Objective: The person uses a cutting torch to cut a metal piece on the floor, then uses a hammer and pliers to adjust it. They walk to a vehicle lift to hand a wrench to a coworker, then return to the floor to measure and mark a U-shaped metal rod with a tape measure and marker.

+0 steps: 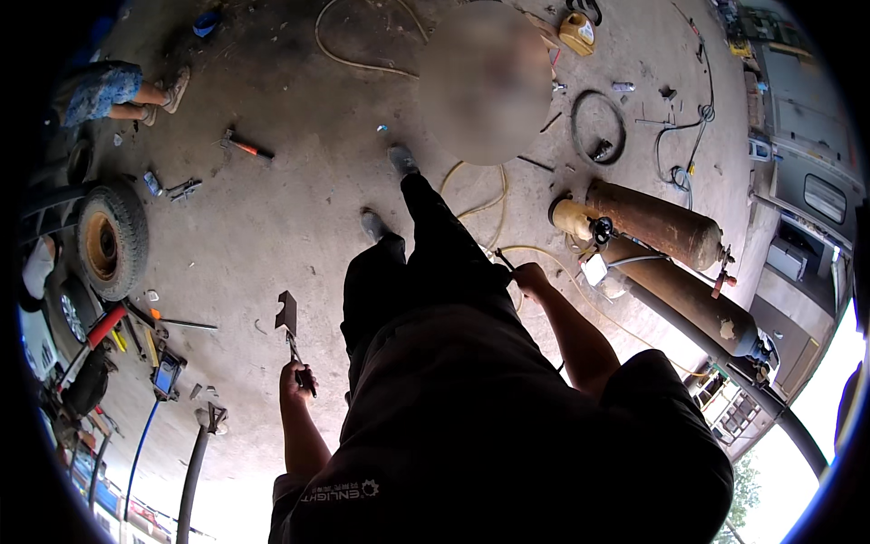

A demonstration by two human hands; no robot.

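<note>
My left hand [297,379] is closed on long-handled pliers [290,344], held out to the left of my leg. Their jaws hold a bent, dark metal plate [285,313] above the concrete floor. My right hand [530,279] is closed around a thin dark tool [505,259] beside my right thigh; its exact kind is hard to tell. A yellow hose [589,295] runs along the floor past my right hand. Two rusty gas cylinders [652,222] lie just to the right, with valves at their ends and smaller fittings between them.
A person's legs in blue shorts [104,95] are at upper left. A wheel [113,240], an orange-handled hammer [245,145] and jacks [166,372] lie leftward. A hose coil [616,122] and yellow jug [577,34] lie ahead. A vehicle [807,154] stands right. A blurred patch hides part of the view ahead.
</note>
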